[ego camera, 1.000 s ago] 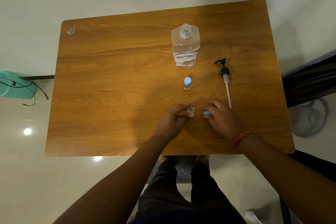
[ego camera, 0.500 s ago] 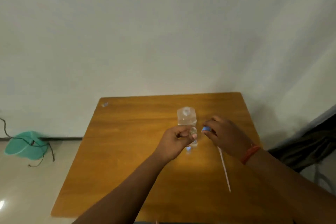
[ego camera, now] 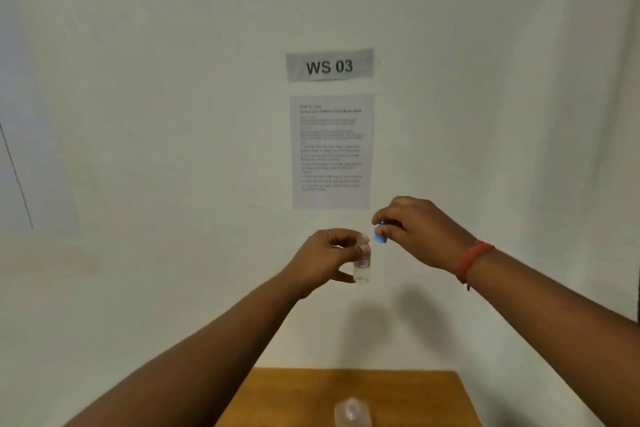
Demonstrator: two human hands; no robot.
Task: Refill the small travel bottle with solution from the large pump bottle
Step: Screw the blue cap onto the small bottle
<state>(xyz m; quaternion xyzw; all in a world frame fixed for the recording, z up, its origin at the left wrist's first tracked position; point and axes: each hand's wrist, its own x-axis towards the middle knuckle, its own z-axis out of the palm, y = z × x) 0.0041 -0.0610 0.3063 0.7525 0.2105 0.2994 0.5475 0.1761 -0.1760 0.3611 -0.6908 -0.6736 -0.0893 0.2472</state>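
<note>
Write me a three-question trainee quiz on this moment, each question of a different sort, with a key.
1. True or false: the blue cap is screwed onto the small travel bottle.
2. Multiple choice: the sign on the wall reads A) WS 01, B) WS 03, C) WS 30.
3. Fill in: the left hand holds the small travel bottle upright, raised above the ____.

Key
1. False: the right hand pinches the cap just right of the bottle's open neck.
2. B.
3. Table; the large bottle stands on it at the frame's bottom edge.
</note>
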